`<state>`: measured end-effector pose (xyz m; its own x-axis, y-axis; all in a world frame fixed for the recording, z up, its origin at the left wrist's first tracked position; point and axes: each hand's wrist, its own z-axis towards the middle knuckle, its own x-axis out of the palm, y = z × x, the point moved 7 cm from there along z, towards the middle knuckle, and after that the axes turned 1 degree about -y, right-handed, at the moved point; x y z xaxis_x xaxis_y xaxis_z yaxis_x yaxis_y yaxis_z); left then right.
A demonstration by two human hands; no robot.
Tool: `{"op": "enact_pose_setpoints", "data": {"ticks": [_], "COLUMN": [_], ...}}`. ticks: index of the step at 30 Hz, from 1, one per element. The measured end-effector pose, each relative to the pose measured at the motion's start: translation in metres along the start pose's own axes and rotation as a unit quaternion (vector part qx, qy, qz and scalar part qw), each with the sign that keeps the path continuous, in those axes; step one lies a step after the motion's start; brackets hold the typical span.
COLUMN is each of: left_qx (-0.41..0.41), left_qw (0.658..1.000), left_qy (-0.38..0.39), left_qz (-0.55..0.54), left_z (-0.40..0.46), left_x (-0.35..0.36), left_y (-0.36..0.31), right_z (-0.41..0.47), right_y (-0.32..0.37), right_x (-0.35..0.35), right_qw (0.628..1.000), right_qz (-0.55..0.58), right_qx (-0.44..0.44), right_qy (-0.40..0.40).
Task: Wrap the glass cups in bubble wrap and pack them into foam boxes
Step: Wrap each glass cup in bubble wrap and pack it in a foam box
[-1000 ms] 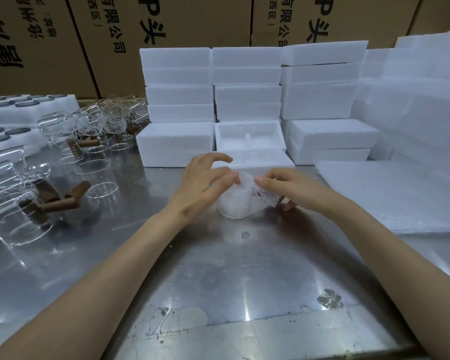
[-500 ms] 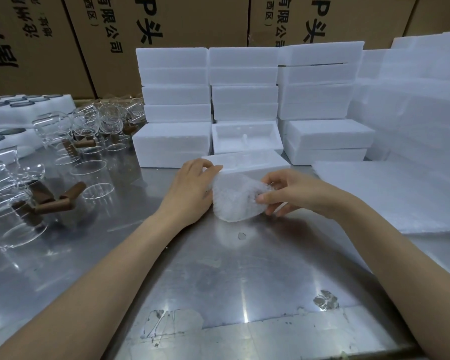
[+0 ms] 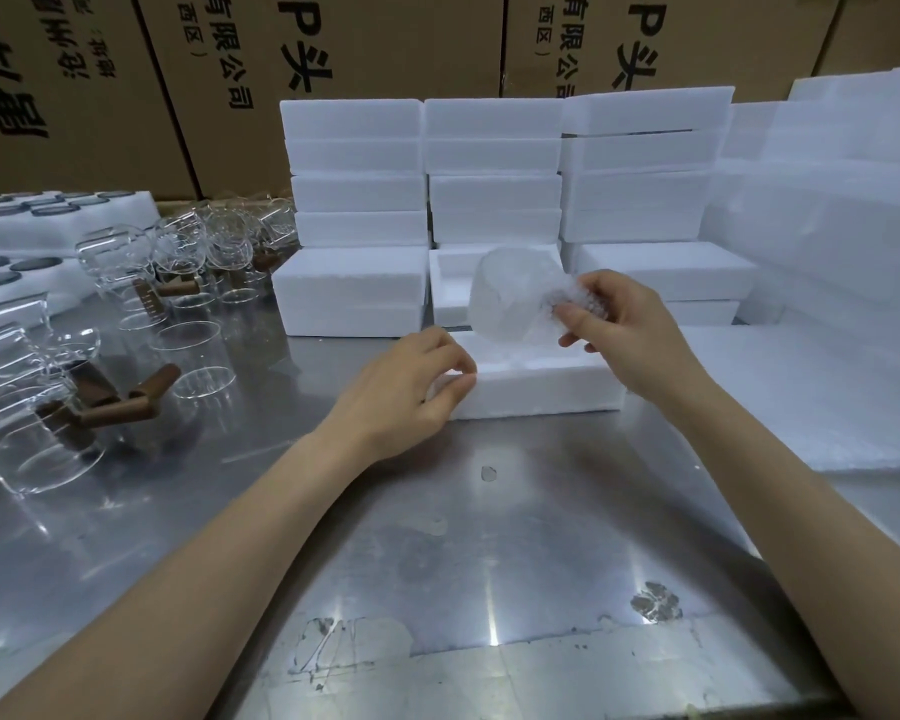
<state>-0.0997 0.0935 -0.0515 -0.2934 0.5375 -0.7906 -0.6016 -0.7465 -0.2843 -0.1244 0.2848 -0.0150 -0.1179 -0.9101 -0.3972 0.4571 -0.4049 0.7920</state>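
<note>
My right hand (image 3: pixel 625 328) holds a glass cup wrapped in bubble wrap (image 3: pixel 510 299), gripping the gathered wrap at its right side. The bundle hangs above the near foam box (image 3: pixel 539 389), which lies on the steel table in front of me. My left hand (image 3: pixel 415 389) pinches the left end of that foam box with thumb and fingers. Behind it an open foam box (image 3: pixel 450 285) shows its hollow, partly hidden by the bundle. Unwrapped glass cups with brown handles (image 3: pixel 126 397) stand at the left.
Stacks of white foam boxes (image 3: pixel 354 163) line the back, with more foam (image 3: pixel 827 241) piled at the right. A sheet of foam wrap (image 3: pixel 811 397) lies flat on the right. Cardboard cartons (image 3: pixel 385 44) stand behind. More glassware (image 3: pixel 204 252) crowds the far left.
The wrapped cup has been lifted off the table by my right hand, up and away over the foam boxes. My left hand let go of the bundle and took hold of the near foam box.
</note>
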Motion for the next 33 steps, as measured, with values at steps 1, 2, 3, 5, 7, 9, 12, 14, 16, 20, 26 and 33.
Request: {"op": "enact_pose_setpoints", "data": {"ticks": [1, 2, 3, 5, 7, 9, 12, 14, 16, 20, 26, 33], "left_qx": [-0.005, -0.018, -0.039, -0.09, -0.131, -0.161, -0.17, -0.171, -0.179, -0.167, -0.138, -0.14], "left_qw": [1.0, 0.999, 0.997, 0.986, 0.976, 0.97, 0.958, 0.956, 0.955, 0.954, 0.966, 0.97], "left_qy": [-0.003, -0.012, -0.03, -0.074, -0.079, -0.026, 0.042, 0.047, 0.049, 0.055, 0.069, 0.072], "left_qz": [-0.011, -0.03, -0.057, -0.115, -0.153, -0.182, -0.228, -0.232, -0.231, -0.244, -0.207, -0.187], "left_z": [0.0, -0.001, -0.001, -0.003, -0.005, -0.005, -0.006, -0.006, -0.005, -0.004, -0.002, -0.002], "left_x": [0.0, -0.002, -0.005, -0.011, -0.01, 0.004, 0.021, 0.023, 0.022, 0.02, 0.016, 0.016], "left_y": [-0.001, -0.001, 0.001, 0.008, 0.017, 0.023, 0.024, 0.025, 0.027, 0.025, 0.02, 0.021], "right_z": [-0.001, -0.002, -0.002, -0.004, -0.004, -0.004, -0.004, -0.004, -0.002, -0.001, 0.0, 0.002], "right_y": [-0.001, -0.002, -0.004, -0.008, -0.01, -0.008, -0.006, -0.008, -0.007, -0.006, -0.015, -0.017], "right_x": [0.002, 0.005, 0.008, 0.012, 0.014, 0.018, 0.027, 0.03, 0.03, 0.032, 0.035, 0.039], "right_qw": [1.0, 0.999, 0.998, 0.997, 0.995, 0.995, 0.991, 0.985, 0.978, 0.966, 0.952, 0.938], "right_qz": [-0.021, -0.041, -0.057, -0.078, -0.092, -0.095, -0.111, -0.145, -0.18, -0.233, -0.276, -0.318], "right_qx": [-0.005, -0.008, -0.007, 0.004, 0.013, 0.009, 0.005, 0.002, -0.011, -0.028, -0.006, -0.002], "right_qy": [0.005, 0.011, 0.017, 0.026, 0.031, 0.038, 0.075, 0.097, 0.105, 0.11, 0.134, 0.137]}}
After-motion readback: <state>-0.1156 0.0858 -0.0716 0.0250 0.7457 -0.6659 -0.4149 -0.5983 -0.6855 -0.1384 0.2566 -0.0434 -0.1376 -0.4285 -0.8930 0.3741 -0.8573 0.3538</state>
